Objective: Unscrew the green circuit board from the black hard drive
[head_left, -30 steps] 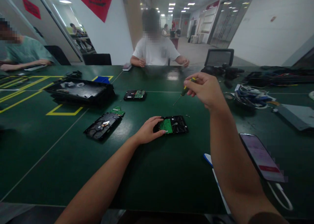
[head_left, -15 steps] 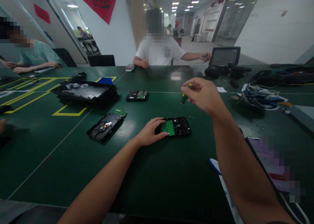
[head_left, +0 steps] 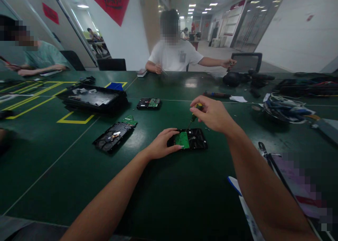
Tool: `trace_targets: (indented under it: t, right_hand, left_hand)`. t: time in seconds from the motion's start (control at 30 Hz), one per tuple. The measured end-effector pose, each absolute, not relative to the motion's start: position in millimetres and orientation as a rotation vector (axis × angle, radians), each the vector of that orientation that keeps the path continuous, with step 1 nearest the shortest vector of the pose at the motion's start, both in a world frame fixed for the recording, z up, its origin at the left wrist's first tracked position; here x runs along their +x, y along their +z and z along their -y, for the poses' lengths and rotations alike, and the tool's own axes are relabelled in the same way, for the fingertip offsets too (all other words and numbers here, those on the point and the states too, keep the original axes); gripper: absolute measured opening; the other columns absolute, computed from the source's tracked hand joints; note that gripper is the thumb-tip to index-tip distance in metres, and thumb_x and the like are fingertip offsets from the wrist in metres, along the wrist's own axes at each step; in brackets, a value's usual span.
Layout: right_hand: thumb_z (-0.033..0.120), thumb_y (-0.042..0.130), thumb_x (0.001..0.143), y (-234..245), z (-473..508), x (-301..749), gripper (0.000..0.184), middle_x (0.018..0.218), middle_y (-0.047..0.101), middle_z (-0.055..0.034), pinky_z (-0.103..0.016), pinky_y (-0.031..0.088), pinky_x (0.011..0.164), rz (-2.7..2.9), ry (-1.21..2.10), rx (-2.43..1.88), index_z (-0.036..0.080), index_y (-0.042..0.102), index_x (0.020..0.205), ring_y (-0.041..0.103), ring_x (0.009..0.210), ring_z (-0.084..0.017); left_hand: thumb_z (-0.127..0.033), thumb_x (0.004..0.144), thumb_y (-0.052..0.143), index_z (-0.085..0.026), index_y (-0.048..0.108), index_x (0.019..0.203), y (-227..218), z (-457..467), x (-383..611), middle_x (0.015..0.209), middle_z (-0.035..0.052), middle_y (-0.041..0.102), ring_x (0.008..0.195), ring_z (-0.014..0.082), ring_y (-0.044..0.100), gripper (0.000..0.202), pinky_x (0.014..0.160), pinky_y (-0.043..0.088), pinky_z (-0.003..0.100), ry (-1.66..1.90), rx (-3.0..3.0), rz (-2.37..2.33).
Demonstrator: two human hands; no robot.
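Observation:
A black hard drive (head_left: 194,139) with a green circuit board lies on the dark green table (head_left: 169,184) in front of me. My left hand (head_left: 161,144) grips its left end, fingers curled over the edge. My right hand (head_left: 212,113) is closed round a small screwdriver (head_left: 193,116) with a yellow and black handle. The screwdriver points down and its tip meets the drive's far edge.
An opened drive (head_left: 112,136) and a loose green board (head_left: 129,120) lie to the left, another drive (head_left: 148,103) further back, a black tray (head_left: 91,98) at left. A phone (head_left: 293,179) sits at right, cables (head_left: 286,109) beyond. A person in white sits opposite, another at far left.
My right hand has come down and toward me with the screwdriver, bringing its tip from above the table onto the drive. The person opposite has stretched an arm out to the side.

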State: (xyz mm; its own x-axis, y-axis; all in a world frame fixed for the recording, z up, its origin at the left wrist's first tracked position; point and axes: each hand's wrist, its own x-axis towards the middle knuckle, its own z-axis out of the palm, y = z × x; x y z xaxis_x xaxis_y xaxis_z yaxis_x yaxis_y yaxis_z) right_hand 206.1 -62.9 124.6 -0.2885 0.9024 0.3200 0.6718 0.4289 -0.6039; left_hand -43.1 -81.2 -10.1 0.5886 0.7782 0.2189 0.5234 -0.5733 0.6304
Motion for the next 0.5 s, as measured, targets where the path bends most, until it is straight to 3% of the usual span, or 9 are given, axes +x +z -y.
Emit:
trace_targets:
  t: [0.27, 0.5]
  right_hand:
    - [0.024, 0.059, 0.088, 128.2, 67.9, 208.7, 0.029, 0.077, 0.073, -0.0047, -0.034, 0.051, 0.068, 2.153, 0.569, -1.327, 0.019, 0.064, 0.116, 0.068, 0.064, -0.019]
    - [0.024, 0.061, 0.086, 127.8, 66.4, 207.3, 0.025, 0.092, 0.074, -0.0068, -0.034, 0.047, 0.073, 2.267, 0.266, -1.260, 0.019, 0.069, 0.109, 0.066, 0.077, -0.021]
  left_hand:
    - [-0.057, 0.087, 0.069, -0.027, 0.051, 0.145, -8.6, 80.5, -44.8, 0.151, 0.0112, 0.051, 0.141, 0.0301, 0.047, 0.068, 0.119, 0.040, 0.050, 0.653, 2.299, -1.029]
    - [-0.058, 0.087, 0.069, -0.027, 0.050, 0.147, -6.2, 79.3, -44.2, 0.153, 0.0117, 0.049, 0.143, 0.0310, 0.045, 0.071, 0.119, 0.040, 0.052, 0.617, 2.326, -1.034]
